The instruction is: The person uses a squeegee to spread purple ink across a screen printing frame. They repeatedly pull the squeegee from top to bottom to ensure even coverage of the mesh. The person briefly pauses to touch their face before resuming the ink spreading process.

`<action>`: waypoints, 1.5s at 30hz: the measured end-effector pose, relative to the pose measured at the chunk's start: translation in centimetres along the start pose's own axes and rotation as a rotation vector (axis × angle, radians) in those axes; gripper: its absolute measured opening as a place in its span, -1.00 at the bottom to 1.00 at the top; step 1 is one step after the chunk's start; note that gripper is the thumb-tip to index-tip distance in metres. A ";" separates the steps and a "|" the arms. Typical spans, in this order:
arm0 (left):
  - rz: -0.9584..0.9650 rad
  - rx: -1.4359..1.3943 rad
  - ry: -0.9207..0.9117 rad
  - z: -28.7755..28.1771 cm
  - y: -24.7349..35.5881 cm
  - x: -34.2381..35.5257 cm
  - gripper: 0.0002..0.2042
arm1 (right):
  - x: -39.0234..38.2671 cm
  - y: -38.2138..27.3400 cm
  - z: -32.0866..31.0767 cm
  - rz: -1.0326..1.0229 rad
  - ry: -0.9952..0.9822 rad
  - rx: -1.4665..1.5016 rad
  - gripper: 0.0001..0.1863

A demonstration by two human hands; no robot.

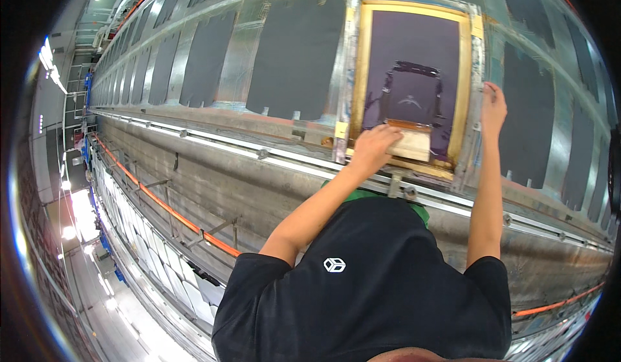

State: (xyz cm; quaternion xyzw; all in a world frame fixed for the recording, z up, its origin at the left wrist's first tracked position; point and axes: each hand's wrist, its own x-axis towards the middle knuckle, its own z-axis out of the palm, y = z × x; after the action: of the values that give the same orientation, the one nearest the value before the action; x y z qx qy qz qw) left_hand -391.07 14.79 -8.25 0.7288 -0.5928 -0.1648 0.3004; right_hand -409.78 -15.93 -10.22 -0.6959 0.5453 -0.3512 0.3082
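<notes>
A screen-printing frame (464, 80) lies on the long table in front of me, its inner border yellow and its mesh (414, 35) dark purple. Wet dark ink (414, 69) outlines a blocky shape on the mesh. My left hand (375, 147) is closed on the left end of a squeegee (412, 145) with a pale wooden handle, which rests across the near end of the mesh. At the frame's right outer edge, my right hand (493, 108) has its fingers curled against the rim; the exact grip is partly hidden.
Dark fabric panels (297, 58) lie in rows along the table, left and right of the frame. A metal rail (259, 153) with stops runs along the near table edge, just before my body. An orange pipe (162, 203) and racks of white panels (162, 265) stand to the left.
</notes>
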 end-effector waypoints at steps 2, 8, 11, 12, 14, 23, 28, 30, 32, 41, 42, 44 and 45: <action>0.005 0.033 0.056 -3.2 -4.6 -1.5 -0.48 | -2.6 -3.2 4.5 -0.044 0.001 0.029 -0.76; 0.001 0.111 -0.017 -15.3 -18.1 -5.4 -0.51 | -10.6 -11.2 19.5 0.101 -0.035 0.209 -0.80; 0.069 0.127 -0.052 -18.9 -23.0 -6.8 -0.47 | -13.1 -15.3 22.8 0.132 -0.072 0.170 -0.79; 0.070 0.149 -0.051 -19.6 -23.9 -7.3 -0.46 | -13.6 -16.4 23.6 0.148 -0.090 0.166 -0.79; 0.072 0.195 -0.048 -20.6 -25.1 -8.5 -0.43 | -14.3 -18.1 24.7 0.181 -0.125 0.162 -0.79; 0.121 0.258 -0.072 -20.9 -25.9 -13.4 -0.36 | -14.6 -17.0 26.4 0.198 -0.128 0.003 -0.73; 0.101 0.266 -0.042 -21.5 -27.9 -4.8 -0.41 | -14.4 -17.8 24.4 -0.322 -0.173 -0.409 -0.48; -0.010 0.105 -0.069 -23.0 -28.6 0.0 -0.53 | -13.7 -23.8 23.5 -0.503 -0.376 -0.380 -0.35; -0.057 0.077 -0.119 -24.6 -28.6 4.3 -0.63 | -14.9 -27.9 24.7 -0.611 -0.547 -0.317 -0.29; 0.072 0.161 -0.140 -21.8 -29.1 -0.1 -0.58 | -22.9 -25.2 27.3 -0.509 -0.557 -0.393 -0.46; 0.129 0.176 -0.115 -21.7 -28.5 -1.6 -0.56 | -24.3 -25.3 26.5 -0.485 -0.570 -0.397 -0.47; 0.105 0.175 -0.125 -21.6 -28.0 -3.1 -0.55 | -25.1 -25.3 26.0 -0.470 -0.580 -0.400 -0.48; 0.095 0.158 -0.115 -21.9 -28.0 -2.6 -0.55 | -24.7 -25.4 26.1 -0.483 -0.573 -0.400 -0.48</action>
State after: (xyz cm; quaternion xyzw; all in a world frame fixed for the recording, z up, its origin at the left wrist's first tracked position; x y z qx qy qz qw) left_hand -357.23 25.86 -9.47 0.7106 -0.6542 -0.1446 0.2151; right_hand -378.40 14.88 -8.02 -0.9192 0.3164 -0.0930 0.2153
